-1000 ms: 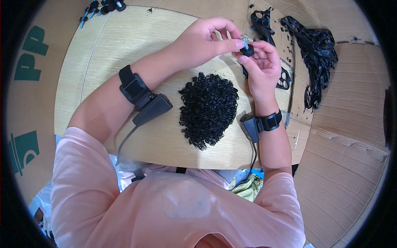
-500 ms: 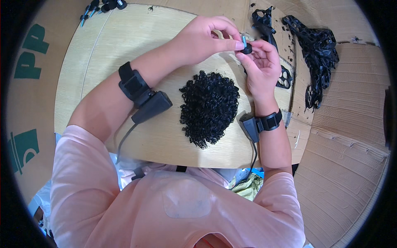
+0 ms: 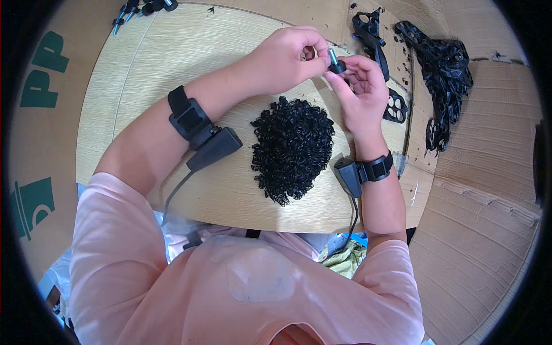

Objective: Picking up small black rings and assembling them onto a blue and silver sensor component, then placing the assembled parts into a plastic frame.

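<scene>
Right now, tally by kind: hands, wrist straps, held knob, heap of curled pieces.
Left hand and right hand: 2
Left wrist strap and right wrist strap: 2
Black knob with blue bolt: 1
Heap of black curled pieces: 1
Total: 6

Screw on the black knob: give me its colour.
The screw is shiny light blue; the head view shows it best.

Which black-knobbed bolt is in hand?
The bolt pinched in the right hand, blue shank beside the left hand; the other bolts sit grouped at upper left.
</scene>
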Demonstrator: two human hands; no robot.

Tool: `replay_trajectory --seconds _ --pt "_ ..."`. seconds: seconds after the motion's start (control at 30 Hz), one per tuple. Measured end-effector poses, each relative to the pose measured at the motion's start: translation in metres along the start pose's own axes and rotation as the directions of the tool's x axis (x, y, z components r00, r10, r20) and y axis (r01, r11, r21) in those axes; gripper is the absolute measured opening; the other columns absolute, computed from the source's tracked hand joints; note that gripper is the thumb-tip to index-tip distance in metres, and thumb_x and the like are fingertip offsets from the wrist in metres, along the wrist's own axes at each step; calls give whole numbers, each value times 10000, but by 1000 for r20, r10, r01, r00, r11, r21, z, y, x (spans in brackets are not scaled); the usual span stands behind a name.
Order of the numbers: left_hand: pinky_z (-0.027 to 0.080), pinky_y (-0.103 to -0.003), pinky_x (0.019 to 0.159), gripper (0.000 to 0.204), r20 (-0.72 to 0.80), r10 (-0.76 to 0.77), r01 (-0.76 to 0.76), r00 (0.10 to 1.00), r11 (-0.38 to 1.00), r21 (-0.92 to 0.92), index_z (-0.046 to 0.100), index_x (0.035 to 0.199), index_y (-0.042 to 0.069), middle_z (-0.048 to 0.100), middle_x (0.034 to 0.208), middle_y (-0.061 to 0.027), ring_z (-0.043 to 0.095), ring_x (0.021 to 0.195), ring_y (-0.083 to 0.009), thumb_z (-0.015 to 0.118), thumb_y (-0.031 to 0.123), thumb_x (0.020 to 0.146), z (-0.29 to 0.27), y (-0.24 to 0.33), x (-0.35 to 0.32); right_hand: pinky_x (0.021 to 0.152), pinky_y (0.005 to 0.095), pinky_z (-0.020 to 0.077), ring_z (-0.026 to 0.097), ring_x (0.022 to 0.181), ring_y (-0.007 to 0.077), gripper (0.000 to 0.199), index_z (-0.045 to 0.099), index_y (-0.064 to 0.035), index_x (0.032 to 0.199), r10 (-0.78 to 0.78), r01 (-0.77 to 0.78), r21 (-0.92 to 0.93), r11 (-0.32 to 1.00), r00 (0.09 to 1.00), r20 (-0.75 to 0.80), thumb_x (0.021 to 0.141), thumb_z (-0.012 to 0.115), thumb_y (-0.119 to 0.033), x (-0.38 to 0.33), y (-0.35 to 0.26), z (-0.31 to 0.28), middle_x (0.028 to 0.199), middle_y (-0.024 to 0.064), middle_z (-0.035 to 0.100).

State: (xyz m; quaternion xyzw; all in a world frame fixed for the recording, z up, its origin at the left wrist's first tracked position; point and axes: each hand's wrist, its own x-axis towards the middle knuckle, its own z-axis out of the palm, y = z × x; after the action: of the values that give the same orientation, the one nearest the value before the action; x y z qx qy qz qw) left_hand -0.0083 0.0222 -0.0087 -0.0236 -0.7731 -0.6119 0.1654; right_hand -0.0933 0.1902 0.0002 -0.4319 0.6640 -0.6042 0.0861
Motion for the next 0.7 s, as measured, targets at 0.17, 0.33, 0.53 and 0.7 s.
replay_trajectory --seconds 0.17,0.33,0.53,0.7 --pt "428 -209 652 58 -22 89 -86 996 992 96 578 857 -3 552 875 -6 504 731 -56 614 42 858 -1 -1 -1 803 244 507 620 879 116 345 538 21 1093 44 -45 109 993 999 7 796 712 39 -1 -2 0 999 80 641" --pt "440 -247 618 94 -66 209 -176 976 926 334 569 838 -7 550 829 -52 523 674 -105 629 57 805 0 0 -2 807 244 506 618 893 120 291 520 18 1123 116 -128 215 968 991 69 858 640 30 -1 -5 -2 1000 84 639" --pt "446 -278 583 97 -139 289 -209 947 885 416 573 817 -3 554 805 -66 530 615 -137 631 64 777 -2 -6 -1 788 271 521 622 874 142 259 509 18 1139 116 -129 233 964 991 72 892 588 24 0 -5 0 1023 125 646" --pt "437 -257 613 95 -282 129 -28 951 942 334 622 846 22 578 833 -36 531 658 -98 669 94 804 -7 4 3 759 317 533 619 800 171 234 504 15 1147 81 -108 312 944 992 98 956 522 -120 3 1 -9 986 170 652"
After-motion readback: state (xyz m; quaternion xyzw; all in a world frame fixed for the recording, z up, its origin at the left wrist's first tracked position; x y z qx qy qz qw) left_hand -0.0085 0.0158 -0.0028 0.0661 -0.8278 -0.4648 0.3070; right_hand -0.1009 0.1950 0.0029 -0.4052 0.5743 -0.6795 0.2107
